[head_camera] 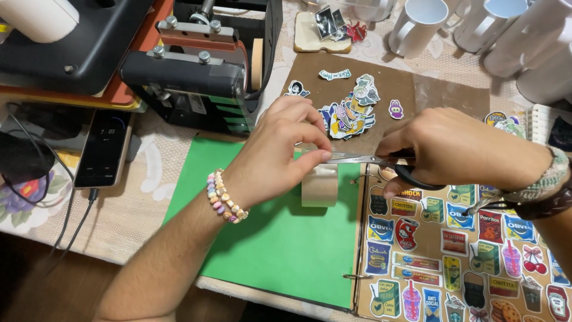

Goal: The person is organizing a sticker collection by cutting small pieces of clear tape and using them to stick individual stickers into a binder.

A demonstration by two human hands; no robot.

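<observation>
My left hand point(285, 149), with a bead bracelet on the wrist, pinches the free end of a strip of clear tape pulled up from a tape roll point(319, 186) that stands on a green sheet point(268, 232). My right hand point(456, 149) grips black-handled scissors point(381, 162), whose blades point left and meet the tape right by my left fingertips. A pile of cut-out stickers point(348, 110) lies just beyond both hands on a brown board point(429, 89).
A black mug press point(196, 71) stands at the back left, with a phone point(102, 148) on a cable beside it. White mugs point(417, 24) crowd the back right. A ring binder page covered in stickers point(453, 250) lies under my right wrist.
</observation>
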